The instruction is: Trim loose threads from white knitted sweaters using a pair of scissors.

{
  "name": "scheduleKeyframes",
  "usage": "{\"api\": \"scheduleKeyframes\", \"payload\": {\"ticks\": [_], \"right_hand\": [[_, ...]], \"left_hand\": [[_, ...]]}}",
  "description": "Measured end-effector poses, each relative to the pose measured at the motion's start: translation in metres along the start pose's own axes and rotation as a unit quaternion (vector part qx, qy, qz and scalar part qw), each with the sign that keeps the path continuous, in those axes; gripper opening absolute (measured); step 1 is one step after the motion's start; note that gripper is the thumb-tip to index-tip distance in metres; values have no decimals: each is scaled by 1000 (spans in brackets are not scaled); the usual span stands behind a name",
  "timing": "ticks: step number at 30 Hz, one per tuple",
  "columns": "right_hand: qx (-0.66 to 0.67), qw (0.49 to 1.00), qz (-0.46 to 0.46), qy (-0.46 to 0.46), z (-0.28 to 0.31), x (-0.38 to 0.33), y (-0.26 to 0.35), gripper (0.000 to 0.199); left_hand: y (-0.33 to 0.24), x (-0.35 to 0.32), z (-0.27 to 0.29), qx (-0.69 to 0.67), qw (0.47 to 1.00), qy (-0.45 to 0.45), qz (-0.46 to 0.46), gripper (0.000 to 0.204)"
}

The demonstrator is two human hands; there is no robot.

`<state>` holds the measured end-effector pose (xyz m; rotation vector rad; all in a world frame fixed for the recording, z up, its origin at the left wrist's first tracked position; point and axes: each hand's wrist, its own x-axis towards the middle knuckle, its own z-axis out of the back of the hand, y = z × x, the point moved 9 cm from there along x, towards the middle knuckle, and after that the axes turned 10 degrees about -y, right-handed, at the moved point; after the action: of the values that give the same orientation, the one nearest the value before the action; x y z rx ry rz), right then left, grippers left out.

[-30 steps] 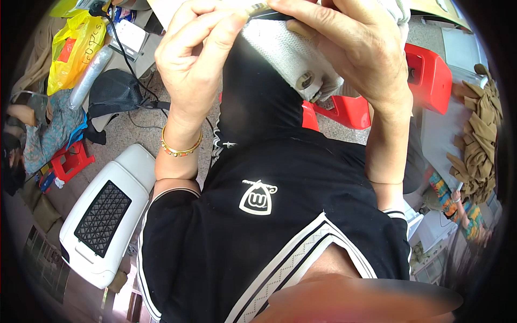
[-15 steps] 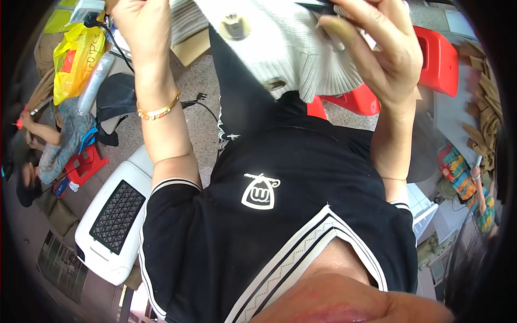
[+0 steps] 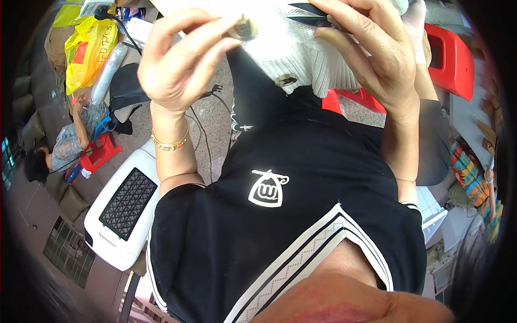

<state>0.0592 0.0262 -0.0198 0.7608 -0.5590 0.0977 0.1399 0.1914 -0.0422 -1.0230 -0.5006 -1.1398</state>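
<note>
The white knitted garment, landmark for all positions given here, lies before me above my lap, its ribbed edge hanging over my dark trousers. At its left border sits the upper button, round and pale with a darker centre; on its lower border sits the lower button.

My left hand, at the garment's left, brings thumb and fingertips together in a pinch on that border at the upper button; whether the button itself or only the knit beside it is gripped, I cannot tell. A coloured bracelet circles the wrist, below and left of the garment.

My right hand, over the garment's right part, grasps black snips between thumb and fingers. The two pointed blades stand apart and aim left across the knit toward the upper button, without touching it.

Right of the garment stands a red stool. To its left, well apart, are a yellow bag and a clear plastic roll; below and left of it is a white case with a black lattice panel. Farther left of the garment, another person sits.
</note>
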Motion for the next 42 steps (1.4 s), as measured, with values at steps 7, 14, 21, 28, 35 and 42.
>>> {"api": "scheduleKeyframes", "payload": {"ticks": [7, 14, 21, 28, 35, 42], "right_hand": [[20, 999, 28, 7, -6, 3, 9, 40], [-1, 1000, 2, 25, -15, 11, 13, 37], [-22, 999, 18, 32, -18, 18, 19, 37], [-22, 999, 11, 23, -18, 22, 17, 36], [-63, 997, 24, 24, -22, 26, 20, 33], [-40, 999, 14, 20, -26, 27, 17, 33]], "left_hand": [[9, -9, -9, 21, 999, 28, 23, 26], [29, -20, -7, -81, 974, -98, 190, 11], [28, -24, -8, -108, 960, -117, 230, 11], [30, -25, -11, -115, 952, -135, 249, 11], [28, -27, -11, -104, 950, -147, 256, 12], [30, -29, -11, -113, 948, -153, 256, 12]]}}
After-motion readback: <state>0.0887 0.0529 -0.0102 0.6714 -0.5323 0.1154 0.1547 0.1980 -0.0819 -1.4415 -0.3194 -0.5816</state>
